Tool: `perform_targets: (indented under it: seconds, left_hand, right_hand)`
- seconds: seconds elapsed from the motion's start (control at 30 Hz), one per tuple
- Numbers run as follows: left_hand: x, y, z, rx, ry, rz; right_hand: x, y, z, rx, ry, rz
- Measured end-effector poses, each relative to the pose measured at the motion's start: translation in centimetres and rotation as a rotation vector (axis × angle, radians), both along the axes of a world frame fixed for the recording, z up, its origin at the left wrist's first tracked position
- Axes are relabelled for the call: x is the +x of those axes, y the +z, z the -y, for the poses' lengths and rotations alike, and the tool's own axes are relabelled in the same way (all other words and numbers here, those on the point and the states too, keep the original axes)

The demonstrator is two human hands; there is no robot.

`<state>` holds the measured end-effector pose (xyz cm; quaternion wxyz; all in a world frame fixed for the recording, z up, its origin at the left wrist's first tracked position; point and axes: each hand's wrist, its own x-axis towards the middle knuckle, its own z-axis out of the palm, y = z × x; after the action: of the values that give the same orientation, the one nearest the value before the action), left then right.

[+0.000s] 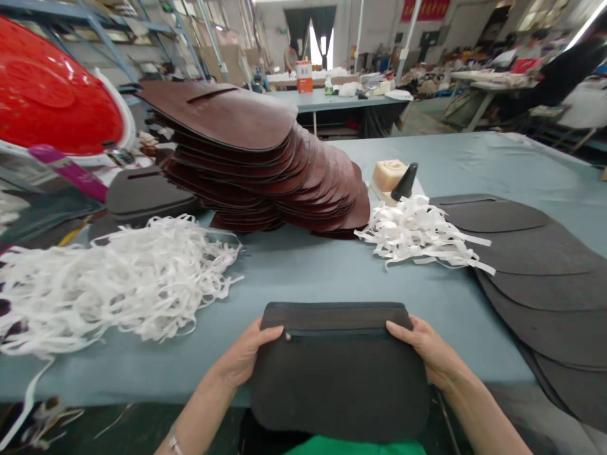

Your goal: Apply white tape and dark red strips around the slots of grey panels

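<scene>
Head-worn view, forward and down, close over the table point(303, 272) edge.

I am facing a long table point(303, 272) covered in grey-blue cloth, in a big workshop hall. Daylight is pouring in through a tall doorway point(318, 47) in the far wall. More worktables point(341, 101) are standing beyond mine, cluttered. Metal shelving point(107, 28) is rising on my left, a red banner point(427, 9) is hanging high at the back, and the greenish floor point(420, 120) is showing between tables.

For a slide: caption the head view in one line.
Left hand and right hand hold a flat dark grey slotted panel over the blue table edge.
</scene>
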<state>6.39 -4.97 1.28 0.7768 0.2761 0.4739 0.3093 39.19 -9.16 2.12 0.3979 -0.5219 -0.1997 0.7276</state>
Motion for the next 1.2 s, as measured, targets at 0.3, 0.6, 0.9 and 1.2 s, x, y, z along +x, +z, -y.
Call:
perform_targets:
  seconds: [0.3,0.6,0.9,1.2]
  left_hand:
    - [-3.1,-1.1,1.3,-0.022,-0.095,0.123]
    - [0.1,-0.2,-0.1,0.169,-0.038,-0.379]
    - [-0.2,-2.0,-2.7,0.434,-0.031,-0.64]
    - [11.9,0.6,-9.7,1.176,-0.141,-0.826]
  right_hand:
    - [0.3,-0.4,0.9,0.108,0.092,-0.299]
    - [-0.3,0.1,-0.8,0.216,0.081,0.034]
    - [1.1,-1.7,-2.4,0.341,0.086,0.38]
    - [7.3,-2.3,-7.4,0.526,-0.22,1.068]
